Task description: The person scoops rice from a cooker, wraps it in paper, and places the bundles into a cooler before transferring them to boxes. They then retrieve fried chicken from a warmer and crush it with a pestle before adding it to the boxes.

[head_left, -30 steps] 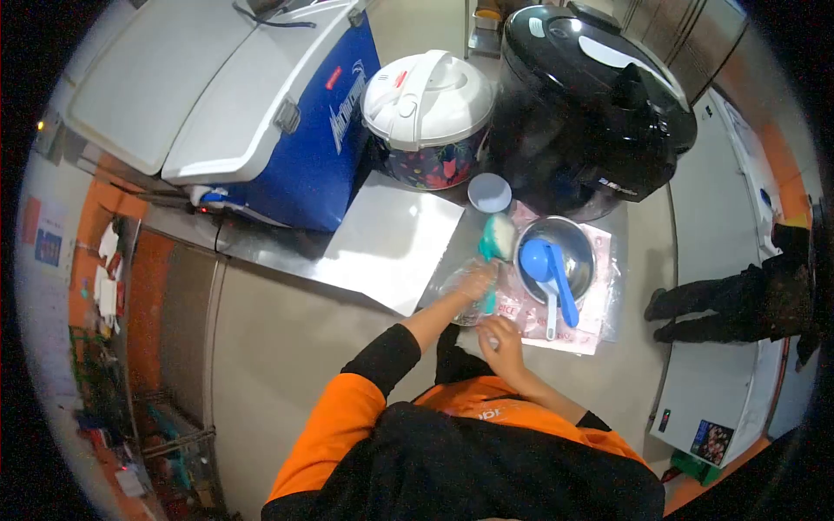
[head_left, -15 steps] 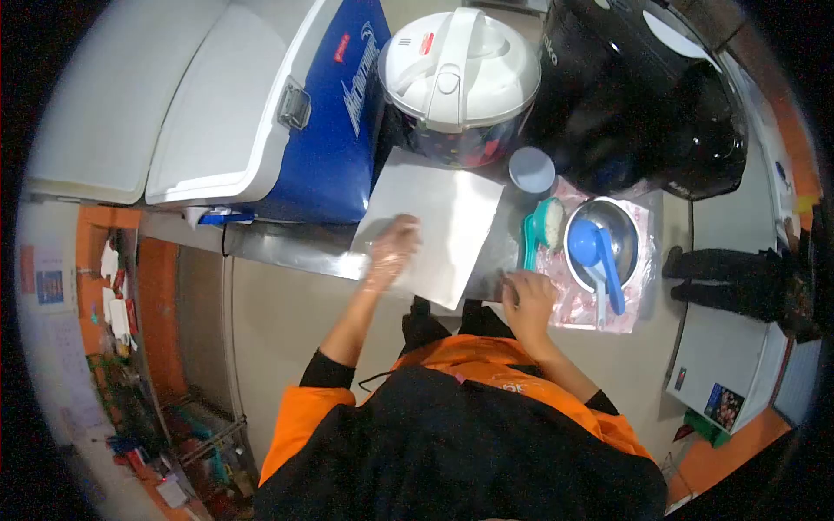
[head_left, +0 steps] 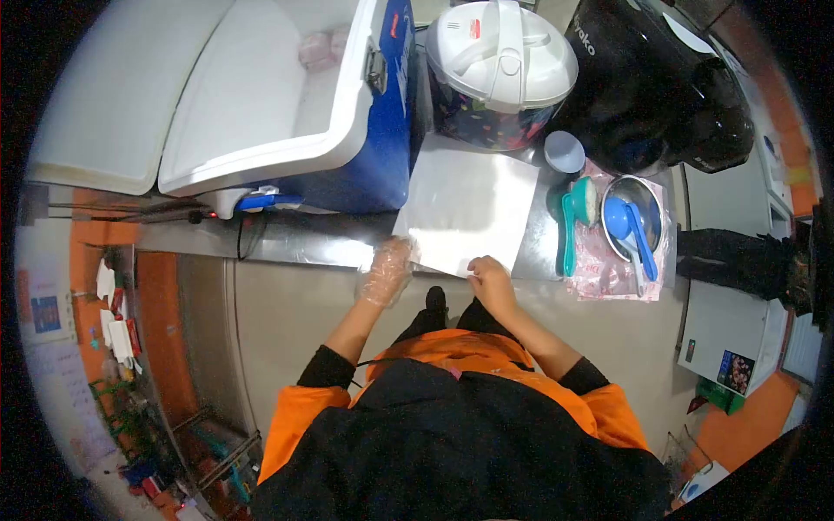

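Note:
A white sheet of paper (head_left: 469, 200) lies on the steel tabletop in front of the rice cooker. My left hand (head_left: 388, 269), in a clear plastic glove, has its fingers curled at the sheet's near left corner. At the near edge, my bare right hand (head_left: 493, 285) pinches the paper between thumb and fingers. To the right, a turquoise scoop (head_left: 584, 201) holds something white like rice, and a turquoise handle (head_left: 568, 239) lies along it. Beyond sits a metal bowl (head_left: 650, 193) with a blue ladle (head_left: 617, 217) and another blue utensil (head_left: 643, 247) in it.
An open blue cooler box (head_left: 373, 178) with pinkish packs (head_left: 321, 49) inside stands at left. Behind the paper is a rice cooker (head_left: 499, 78). A pale cup (head_left: 565, 152), pink printed sheet (head_left: 595, 282) and black appliance (head_left: 651, 95) are at right. A person's dark-clad legs (head_left: 730, 260) show far right.
My right hand has moved left from beside the turquoise handle to the paper's near edge. My left hand has drawn back from the sheet's surface to its near corner. The view has shifted.

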A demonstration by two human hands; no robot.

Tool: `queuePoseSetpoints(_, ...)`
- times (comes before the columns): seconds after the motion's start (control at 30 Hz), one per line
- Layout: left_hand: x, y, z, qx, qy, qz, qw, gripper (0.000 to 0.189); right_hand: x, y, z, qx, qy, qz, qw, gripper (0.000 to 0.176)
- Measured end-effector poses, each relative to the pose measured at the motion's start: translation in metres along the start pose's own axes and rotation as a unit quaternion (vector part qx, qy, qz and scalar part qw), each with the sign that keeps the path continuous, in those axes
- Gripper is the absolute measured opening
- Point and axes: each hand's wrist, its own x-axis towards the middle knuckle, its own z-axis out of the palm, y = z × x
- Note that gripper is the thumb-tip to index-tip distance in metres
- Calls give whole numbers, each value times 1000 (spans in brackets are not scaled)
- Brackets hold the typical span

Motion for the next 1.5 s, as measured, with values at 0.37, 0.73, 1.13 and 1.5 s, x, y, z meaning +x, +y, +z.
queuePoseSetpoints(0.37,-28,-7,-27,-168,159,-54,971,69,23,-30,-39,-174,44,-135,974,22)
queuePoseSetpoints(0.73,20,9,-33,-640,30,-167,749,53,113,-19,-168,38,93,20,995,18)
queuePoseSetpoints(1.13,7,-6,10,-88,169,-108,976,41,85,70,-60,-133,165,9,977,26)
queuePoseSetpoints(1.5,95,93,26,1,76,162,984,58,107,89,-55,-195,123,-60,971,19)
